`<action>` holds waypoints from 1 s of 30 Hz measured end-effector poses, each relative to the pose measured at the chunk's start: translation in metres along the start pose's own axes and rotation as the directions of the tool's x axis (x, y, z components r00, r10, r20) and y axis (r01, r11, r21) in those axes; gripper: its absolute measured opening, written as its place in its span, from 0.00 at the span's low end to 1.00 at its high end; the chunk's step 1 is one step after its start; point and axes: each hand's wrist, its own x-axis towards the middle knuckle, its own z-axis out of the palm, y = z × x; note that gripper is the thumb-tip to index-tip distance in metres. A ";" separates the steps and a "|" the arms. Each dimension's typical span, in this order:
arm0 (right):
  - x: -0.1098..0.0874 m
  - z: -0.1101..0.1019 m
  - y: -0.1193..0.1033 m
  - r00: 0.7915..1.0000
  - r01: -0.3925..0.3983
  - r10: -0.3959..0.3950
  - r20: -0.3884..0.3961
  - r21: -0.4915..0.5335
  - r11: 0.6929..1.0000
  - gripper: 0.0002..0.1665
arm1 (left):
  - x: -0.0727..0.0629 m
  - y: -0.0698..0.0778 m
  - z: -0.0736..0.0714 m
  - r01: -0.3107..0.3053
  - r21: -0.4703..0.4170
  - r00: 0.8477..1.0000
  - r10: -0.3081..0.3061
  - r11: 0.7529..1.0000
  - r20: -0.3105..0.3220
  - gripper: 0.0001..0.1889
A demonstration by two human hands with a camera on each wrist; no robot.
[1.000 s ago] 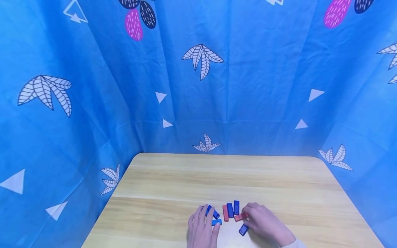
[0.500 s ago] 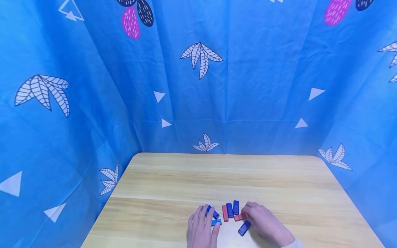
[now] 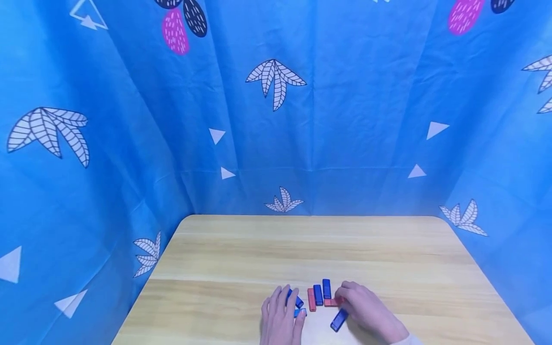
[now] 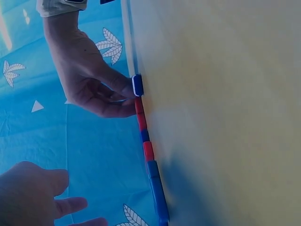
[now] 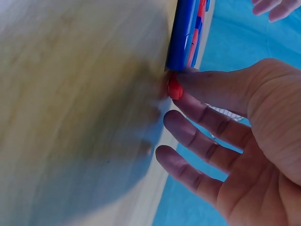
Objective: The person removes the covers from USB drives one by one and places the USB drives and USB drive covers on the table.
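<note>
Small red and blue blocks lie in a loose group on the wooden table. My right hand (image 3: 368, 309) pinches the right end of a red block (image 3: 330, 303) between thumb and index finger; in the right wrist view that red end (image 5: 175, 87) shows at the fingertips, the other fingers spread. Just below it lies a dark blue block (image 3: 339, 320), close to the thumb. My left hand (image 3: 281, 318), fingers extended, is over a dark blue block (image 3: 299, 301) and a light blue block (image 3: 300, 312), partly hiding them. In the left wrist view its fingers appear apart from the blocks.
Between the hands stand a red block (image 3: 312, 299) and two dark blue blocks (image 3: 318, 294) side by side, roughly parallel. The wooden table (image 3: 310, 244) extends behind them to a patterned blue curtain (image 3: 345, 120), which hangs on the sides too.
The pinched red block has turned from a slant to nearly level, close under a dark blue block. More of the lower dark blue block shows. My left hand stays put; the head view shifted slightly.
</note>
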 end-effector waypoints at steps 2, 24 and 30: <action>0.000 0.001 0.000 1.000 0.003 -0.003 0.003 0.004 1.000 0.08 | 0.001 0.000 0.000 0.007 -0.004 1.000 -0.007 1.000 0.010 0.23; -0.003 0.000 0.001 0.998 -0.061 0.061 0.001 -0.042 0.997 0.08 | 0.006 -0.001 -0.003 0.024 -0.047 0.998 -0.021 0.999 0.065 0.23; 0.002 -0.011 0.003 0.994 -0.106 0.104 -0.046 -0.053 0.993 0.10 | 0.011 0.000 -0.006 0.023 -0.060 0.998 -0.019 0.998 0.064 0.23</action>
